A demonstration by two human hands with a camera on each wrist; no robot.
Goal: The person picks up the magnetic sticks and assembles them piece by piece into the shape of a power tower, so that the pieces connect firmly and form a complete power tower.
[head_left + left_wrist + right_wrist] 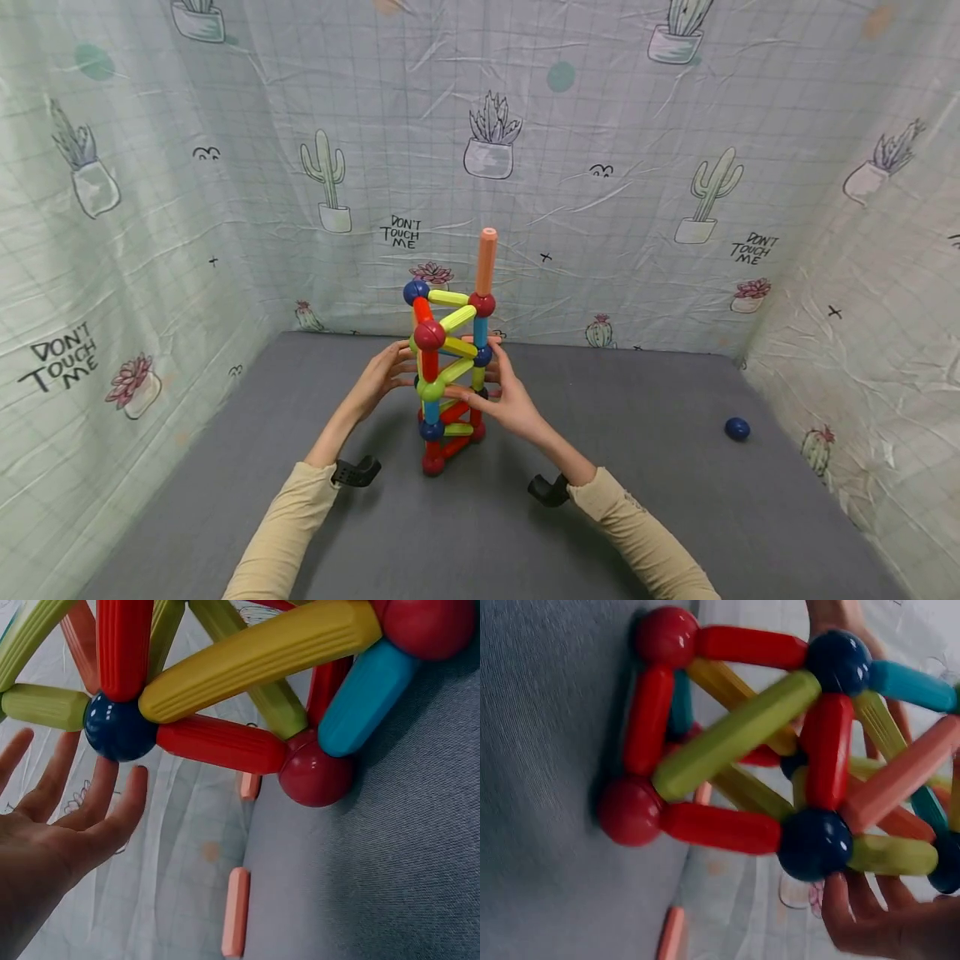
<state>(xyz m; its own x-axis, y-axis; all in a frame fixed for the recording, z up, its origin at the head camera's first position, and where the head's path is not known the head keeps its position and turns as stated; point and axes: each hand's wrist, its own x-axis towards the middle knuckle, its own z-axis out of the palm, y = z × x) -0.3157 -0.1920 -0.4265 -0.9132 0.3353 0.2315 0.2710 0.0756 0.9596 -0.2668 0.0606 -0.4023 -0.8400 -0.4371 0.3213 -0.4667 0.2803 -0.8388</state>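
Observation:
A tall tower of magnetic rods and balls (430,336) stands upright on the grey table, its rods red, yellow-green, blue and orange. From its far right top ball an orange rod (487,262) points straight up. My left hand (378,379) is at the tower's left side; in the left wrist view its loosely extended fingertips reach a dark blue ball (120,727). On the right side, my right hand (513,404) has its thumb in front and fingers spread behind. The right wrist view shows its fingertips beside a lower blue ball (815,844).
A loose dark blue ball (737,429) lies far to the right on the grey table (637,500). Orange rods (236,911) lie behind the tower, near the table's back edge. A patterned curtain (585,208) hangs around the back and sides.

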